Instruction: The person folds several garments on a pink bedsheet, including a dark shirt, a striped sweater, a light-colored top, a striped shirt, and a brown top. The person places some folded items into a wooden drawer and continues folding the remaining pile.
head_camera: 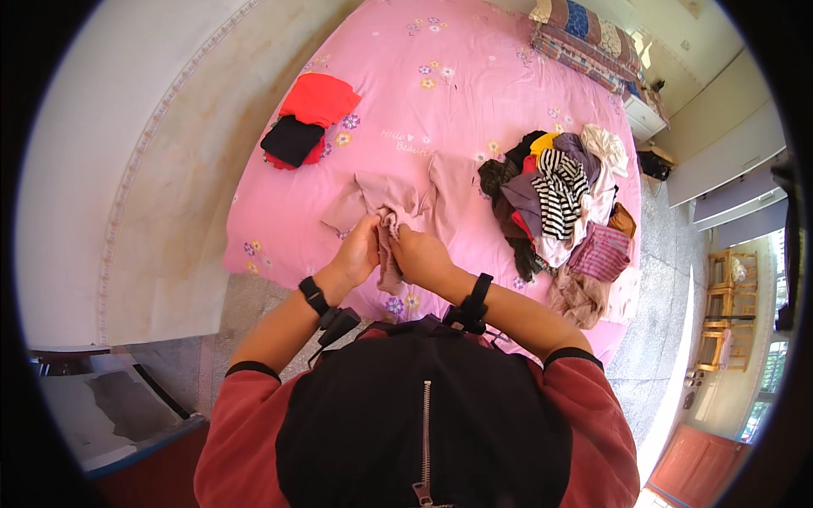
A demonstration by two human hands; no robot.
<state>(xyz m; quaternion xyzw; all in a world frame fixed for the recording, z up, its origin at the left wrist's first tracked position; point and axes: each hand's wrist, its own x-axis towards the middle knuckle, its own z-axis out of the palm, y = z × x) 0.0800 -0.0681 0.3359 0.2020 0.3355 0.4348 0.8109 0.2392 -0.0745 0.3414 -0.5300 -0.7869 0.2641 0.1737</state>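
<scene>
A dusty-pink garment [387,190] lies partly spread on the bed, its gathered end lifted toward me. My left hand [357,253] grips the left side of that bunched end. On its other side my right hand [420,255] pinches the same cloth, fingers curled in and partly hidden. A ribbed strip of the fabric hangs down between both hands. The garment's far parts rest flat on the pink floral bedsheet [381,82].
To the right sits a heaped pile of mixed clothes [559,197]. Folded red cloth [319,100] and folded black cloth [292,141] lie at the left. Folded quilts [584,47] are at the far right corner. Wooden chairs [727,311] stand beyond the floor on the right.
</scene>
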